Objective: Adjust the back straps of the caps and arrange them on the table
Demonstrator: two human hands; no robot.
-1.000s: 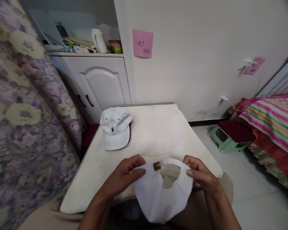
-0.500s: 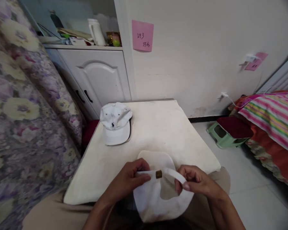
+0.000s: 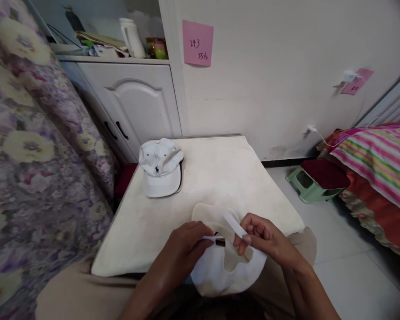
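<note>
A white cap (image 3: 226,278) is held at the near edge of the table, its back opening facing me. My left hand (image 3: 190,244) pinches the short strap end with the brass buckle (image 3: 220,242). Between the thumb and fingers of my right hand (image 3: 262,238) is the long white strap (image 3: 234,223), its free end pointing up and left, apart from the buckle. Another white cap (image 3: 162,166), with a small dark logo and dark brim edge, lies at the table's far left, touched by neither hand.
The cream-covered table (image 3: 216,173) stands against the wall. A flowered curtain (image 3: 50,178) hangs at left beside a white cabinet (image 3: 136,102). At right are a green stool (image 3: 303,182) with a dark red top and a bed with a striped cover (image 3: 380,155).
The strap's free end has come away from the buckle and now points upward. My right hand has shifted slightly left and up, and the buckle has tilted.
</note>
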